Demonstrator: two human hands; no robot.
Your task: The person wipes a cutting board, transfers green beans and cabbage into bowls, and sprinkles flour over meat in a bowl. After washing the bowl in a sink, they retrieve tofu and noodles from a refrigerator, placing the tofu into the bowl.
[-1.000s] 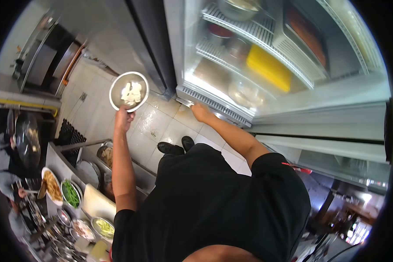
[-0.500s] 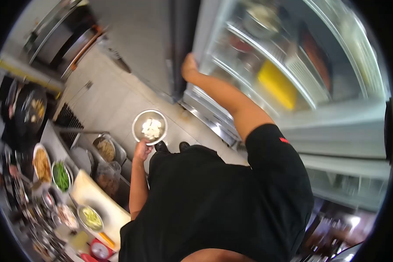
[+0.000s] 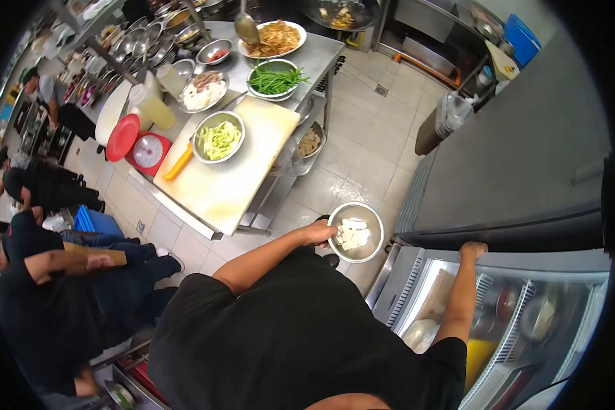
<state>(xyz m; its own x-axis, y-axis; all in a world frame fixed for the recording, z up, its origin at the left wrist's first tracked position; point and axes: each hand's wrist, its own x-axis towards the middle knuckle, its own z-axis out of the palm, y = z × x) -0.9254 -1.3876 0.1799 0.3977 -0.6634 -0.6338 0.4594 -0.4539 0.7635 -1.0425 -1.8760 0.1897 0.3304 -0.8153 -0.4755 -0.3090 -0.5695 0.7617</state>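
Observation:
My left hand (image 3: 319,233) grips the rim of a steel bowl (image 3: 372,251) with white chunks (image 3: 352,234) in its bottom, held above the floor in front of me. My thumb lies over the rim, and the other fingers are partly hidden. At the right, my right hand (image 3: 474,250) is closed over the edge of a glass refrigerator door (image 3: 547,263). Wire shelves (image 3: 516,321), a yellow item (image 3: 480,360) and some bowls show behind the door.
Left stands a counter with a cutting board (image 3: 215,193), a bowl of sliced green vegetable (image 3: 219,140), an orange-handled knife (image 3: 179,162), a red scale (image 3: 147,152) and green beans (image 3: 278,79). A tall grey cabinet (image 3: 519,164) stands right. Several people (image 3: 68,287) are at far left.
My view has swung round, so the counter appears nearer the middle and the refrigerator lower right. My left hand still holds the bowl; my right hand remains at the door edge.

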